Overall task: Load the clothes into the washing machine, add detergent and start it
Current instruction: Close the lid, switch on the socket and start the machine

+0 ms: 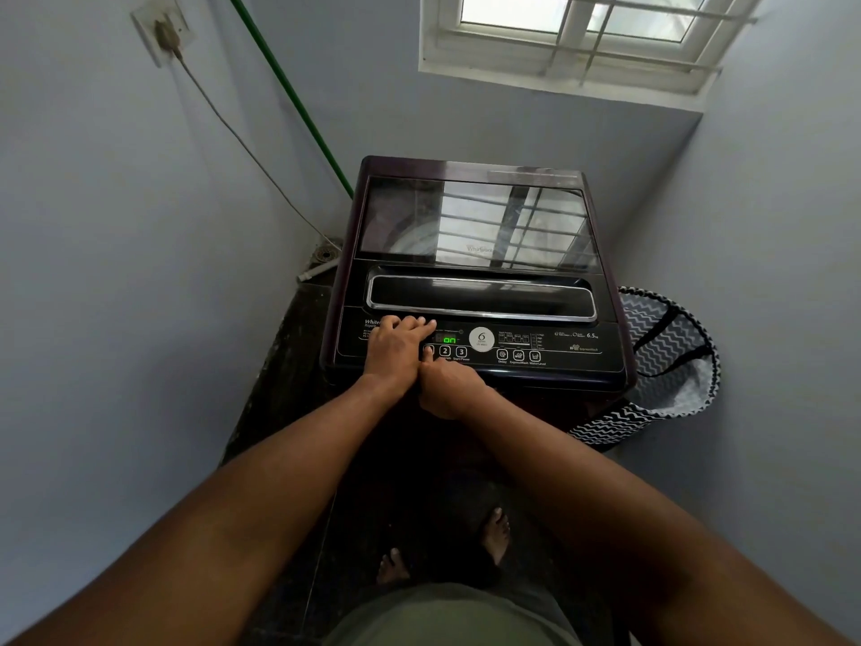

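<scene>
The dark top-loading washing machine (475,272) stands in the corner with its glass lid (475,221) closed. On its front control panel (559,352) a green display (449,340) reads "on". My left hand (396,345) rests flat on the left part of the panel, fingers stretched toward the display. My right hand (445,382) is curled into a loose fist just below, its index finger pressing the round button beside those marked 2 and 3. No clothes or detergent are visible.
A black-and-white zigzag laundry basket (671,366) stands at the machine's right. A green hose (298,100) and a power cord (242,142) from a wall socket (163,32) run down the left wall. A barred window (582,35) sits above. My bare feet (494,533) are on the dark floor.
</scene>
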A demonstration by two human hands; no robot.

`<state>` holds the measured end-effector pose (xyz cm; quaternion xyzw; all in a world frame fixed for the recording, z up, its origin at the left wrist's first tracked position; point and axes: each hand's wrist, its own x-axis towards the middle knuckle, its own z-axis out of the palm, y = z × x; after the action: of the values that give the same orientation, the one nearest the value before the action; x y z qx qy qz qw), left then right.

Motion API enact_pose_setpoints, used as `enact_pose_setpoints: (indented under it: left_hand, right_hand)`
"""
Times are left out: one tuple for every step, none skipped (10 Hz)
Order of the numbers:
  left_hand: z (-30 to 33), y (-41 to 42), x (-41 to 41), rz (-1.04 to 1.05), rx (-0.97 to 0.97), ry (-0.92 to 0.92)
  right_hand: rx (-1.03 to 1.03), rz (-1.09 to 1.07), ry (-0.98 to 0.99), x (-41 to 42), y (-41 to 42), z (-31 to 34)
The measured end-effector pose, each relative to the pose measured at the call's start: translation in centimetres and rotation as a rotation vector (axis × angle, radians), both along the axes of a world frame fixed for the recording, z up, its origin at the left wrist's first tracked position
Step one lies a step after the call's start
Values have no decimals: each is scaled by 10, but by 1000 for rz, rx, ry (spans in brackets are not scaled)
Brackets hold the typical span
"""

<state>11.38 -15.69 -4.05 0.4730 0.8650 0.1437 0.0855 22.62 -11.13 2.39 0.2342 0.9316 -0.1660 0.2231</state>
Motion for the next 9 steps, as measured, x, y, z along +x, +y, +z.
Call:
enact_pose_setpoints:
  left_hand:
    - [-1, 0, 0, 1, 2, -6]
    - [-1, -1, 0, 4, 7, -10]
    - [0, -1, 0, 4, 7, -8]
    - [1, 0, 1, 3, 9, -2]
    - [0, 0, 0, 4, 11, -3]
    - [-3, 0, 0, 7, 19, -3]
    - [-6, 0, 0, 8, 25, -5]
    - [-6, 1, -1, 7, 27, -1]
    - [-7, 1, -1, 10, 30, 10]
  right_hand:
    - [-3, -4, 4, 0, 0, 1]
    - [-10, -6, 1, 0, 0, 0]
    - [-16, -10, 4, 0, 0, -1]
    - [-21, -22, 11, 1, 0, -2]
    - [-22, -36, 22, 1, 0, -4]
    - [-20, -42, 32, 1, 0, -7]
    - [-18, -52, 33, 1, -1, -8]
    - [-5, -53, 43, 2, -1, -8]
    - [2, -54, 36, 2, -1, -9]
